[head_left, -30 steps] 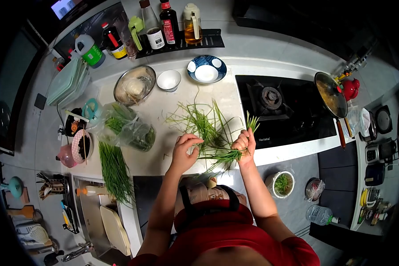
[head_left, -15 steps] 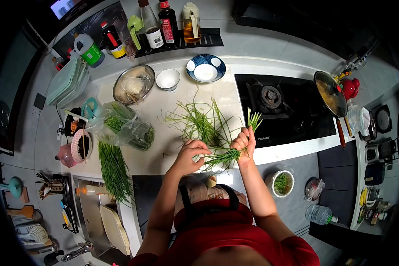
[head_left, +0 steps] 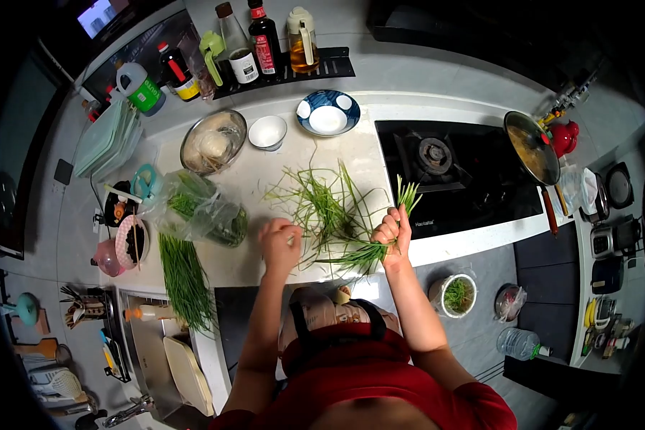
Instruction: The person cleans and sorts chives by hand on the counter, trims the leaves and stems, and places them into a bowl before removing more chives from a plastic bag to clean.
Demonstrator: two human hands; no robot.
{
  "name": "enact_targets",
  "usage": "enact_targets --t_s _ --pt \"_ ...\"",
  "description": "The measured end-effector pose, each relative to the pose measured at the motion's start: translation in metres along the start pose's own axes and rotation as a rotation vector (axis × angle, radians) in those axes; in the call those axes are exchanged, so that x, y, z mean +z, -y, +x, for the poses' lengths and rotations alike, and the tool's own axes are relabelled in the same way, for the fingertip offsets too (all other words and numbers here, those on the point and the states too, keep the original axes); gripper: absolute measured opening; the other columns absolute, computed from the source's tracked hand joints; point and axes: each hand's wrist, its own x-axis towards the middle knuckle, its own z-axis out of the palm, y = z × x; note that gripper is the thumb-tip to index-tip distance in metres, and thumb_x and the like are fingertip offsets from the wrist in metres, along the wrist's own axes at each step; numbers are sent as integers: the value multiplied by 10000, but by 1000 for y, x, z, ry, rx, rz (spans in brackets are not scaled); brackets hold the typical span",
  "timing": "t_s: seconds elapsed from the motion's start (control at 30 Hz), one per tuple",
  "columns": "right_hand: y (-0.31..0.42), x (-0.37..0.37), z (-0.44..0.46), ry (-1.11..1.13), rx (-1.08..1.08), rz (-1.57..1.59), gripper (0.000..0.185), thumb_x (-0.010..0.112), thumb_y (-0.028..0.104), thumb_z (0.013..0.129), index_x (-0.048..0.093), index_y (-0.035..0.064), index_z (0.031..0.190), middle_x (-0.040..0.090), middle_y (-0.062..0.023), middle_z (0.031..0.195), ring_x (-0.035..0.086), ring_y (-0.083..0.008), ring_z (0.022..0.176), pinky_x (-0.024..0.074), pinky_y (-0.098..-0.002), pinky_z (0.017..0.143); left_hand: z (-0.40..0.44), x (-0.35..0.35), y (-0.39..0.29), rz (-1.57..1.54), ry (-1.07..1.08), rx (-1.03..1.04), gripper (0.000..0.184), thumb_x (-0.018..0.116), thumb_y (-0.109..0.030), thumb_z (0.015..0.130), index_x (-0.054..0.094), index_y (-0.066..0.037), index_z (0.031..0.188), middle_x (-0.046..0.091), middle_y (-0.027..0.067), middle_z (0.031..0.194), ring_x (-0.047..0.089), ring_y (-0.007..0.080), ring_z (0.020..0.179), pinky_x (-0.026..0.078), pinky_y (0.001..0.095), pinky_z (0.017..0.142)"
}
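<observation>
My right hand [head_left: 393,233] is wrapped round a bunch of green chives [head_left: 362,256], whose pale ends stick up past my fist toward the stove. Left of it, my left hand [head_left: 280,244] hovers over the counter, smeared by motion, with its fingers curled; whether it pinches anything cannot be made out. A loose tangle of thin green stalks [head_left: 322,201] lies on the counter beyond both hands. To the left, a clear plastic bag [head_left: 201,208] holds more greens. Below the bag, a long dark-green bundle of chives [head_left: 184,283] hangs over the counter's front edge.
A steel bowl [head_left: 213,142], a small white bowl [head_left: 267,132] and a blue patterned bowl [head_left: 327,113] stand at the counter's back. On the right are the gas stove [head_left: 459,179] and a lidded pan [head_left: 532,147]. A bin with green scraps [head_left: 457,295] stands on the floor.
My left hand has moved left, away from the chives in my right hand. My right hand keeps its grip in nearly the same place. The view has shifted slightly.
</observation>
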Motion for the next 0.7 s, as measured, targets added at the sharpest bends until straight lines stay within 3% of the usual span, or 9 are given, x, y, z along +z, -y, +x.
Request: enact_targets --t_s 0.07,0.17,0.27,0.47,0.57,0.67,0.7 --pt "5 0 -2 -16 2 -12 328 325 346 938 408 119 717 226 54 456 149 -60 370 165 -213 375 0 0 21 34 -75 -99 86 646 -192 710 639 -110 685 557 7 777 501 226 778 355 327 721" --pt "7 -1 -3 4 23 2 324 325 342 939 405 120 716 230 56 458 153 -57 369 167 -213 377 4 -8 21 100 144 -126 138 655 -212 712 635 -78 682 552 32 761 507 236 799 380 339 719" --pt "4 -5 -2 14 32 21 319 334 336 938 404 120 713 228 58 460 154 -56 369 165 -211 376 -1 9 20 -39 111 -177 163 649 -211 729 635 -50 752 553 57 818 510 256 824 409 355 706" --pt "3 -6 -5 -5 9 21 316 347 331 935 403 122 704 224 58 464 160 -59 369 167 -213 374 -6 25 20 -114 308 -136 322 624 -130 744 569 -70 1055 519 96 985 506 282 880 432 357 720" --pt "2 -5 -6 -34 -9 24 313 353 331 933 402 123 704 223 57 463 163 -62 372 171 -213 374 -1 15 -14 -430 279 -174 350 590 -108 769 538 -74 1114 521 115 999 501 284 897 424 352 746" --pt "1 -5 -5 -42 -3 30 311 358 333 931 400 123 705 223 57 462 163 -64 371 175 -212 375 0 15 -27 -669 405 2 365 558 -65 792 527 -97 1154 513 76 1062 491 202 969 409 357 778" --pt "0 -4 -5 -47 0 28 311 360 333 931 398 123 705 223 58 461 161 -63 369 175 -212 375 -2 16 -31 -687 454 14 354 579 -83 784 539 -94 1136 508 73 1113 493 218 964 376 354 821"
